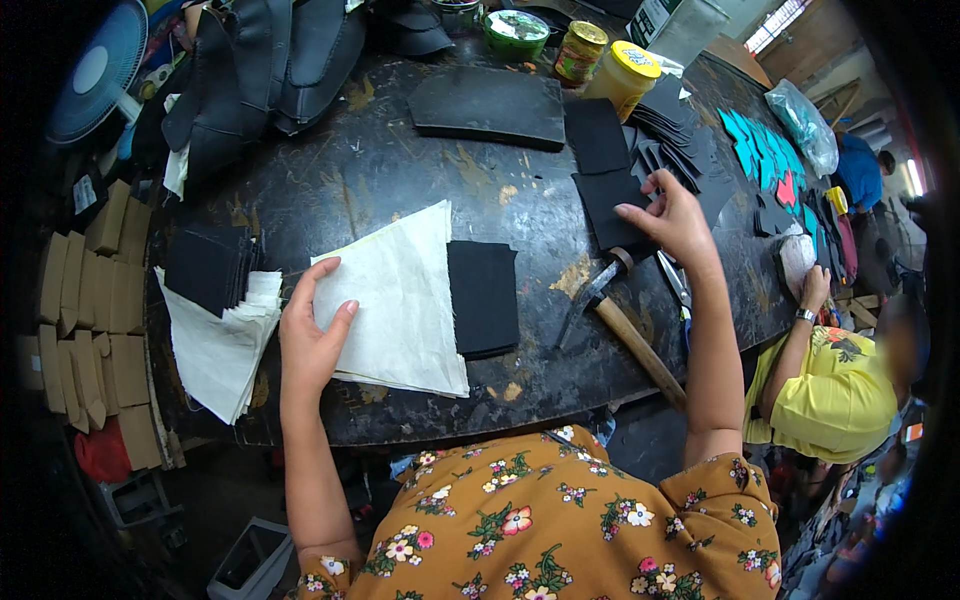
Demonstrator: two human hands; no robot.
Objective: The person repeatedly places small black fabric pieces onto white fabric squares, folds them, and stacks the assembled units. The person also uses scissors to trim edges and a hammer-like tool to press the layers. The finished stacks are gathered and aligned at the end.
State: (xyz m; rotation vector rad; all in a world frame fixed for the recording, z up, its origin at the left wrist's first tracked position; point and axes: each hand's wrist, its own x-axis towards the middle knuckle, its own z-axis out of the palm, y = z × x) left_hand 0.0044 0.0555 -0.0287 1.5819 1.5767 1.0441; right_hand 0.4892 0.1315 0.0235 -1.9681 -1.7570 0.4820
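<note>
My left hand point(316, 335) lies with fingers and thumb apart on a stack of white cloth pieces point(400, 290). A stack of black rectangular pieces point(484, 300) sits against the cloth's right side, partly under it. Over on the right, my right hand point(668, 215) is at the edge of a black square piece point(606, 207). Its thumb and curved forefinger are apart, with the thumb over the piece. Just beyond lies another black square point(597, 137). Below that hand, a hammer point(635, 345) with a wooden handle rests on the table, beside scissors point(676, 285).
White cloth point(215, 345) and black pieces point(208, 265) are stacked at left. A dark slab point(488, 105), jars point(620, 80) and fanned black pieces point(665, 125) lie farther back. A co-worker in yellow point(835, 390) works at right. Brown blocks point(95, 310) are piled left of the table.
</note>
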